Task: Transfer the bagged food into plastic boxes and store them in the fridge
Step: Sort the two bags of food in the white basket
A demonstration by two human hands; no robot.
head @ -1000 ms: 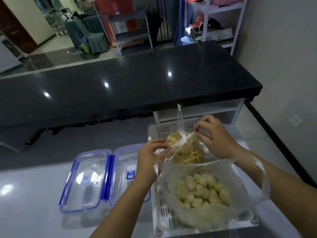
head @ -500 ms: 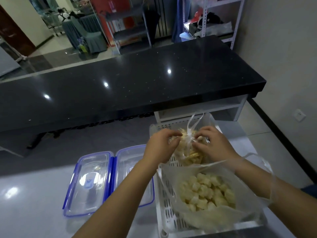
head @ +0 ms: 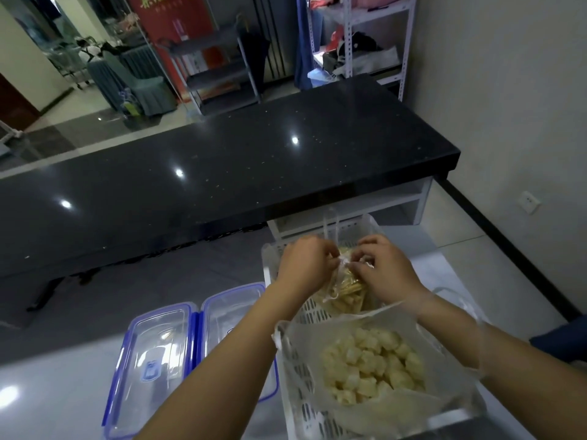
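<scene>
Both hands, left hand (head: 306, 263) and right hand (head: 386, 269), pinch the knotted bag of yellow strips (head: 344, 292) at 12 o'clock in the white basket (head: 293, 389).

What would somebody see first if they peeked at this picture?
First, two hands, the left hand and the right hand, pinching the top of a small clear bag of yellow sticks over a white basket. Nearer the camera, inside that basket, sits a bigger bag of pale cubes. To the left, a clear box with blue edges lies open on the table.
</scene>
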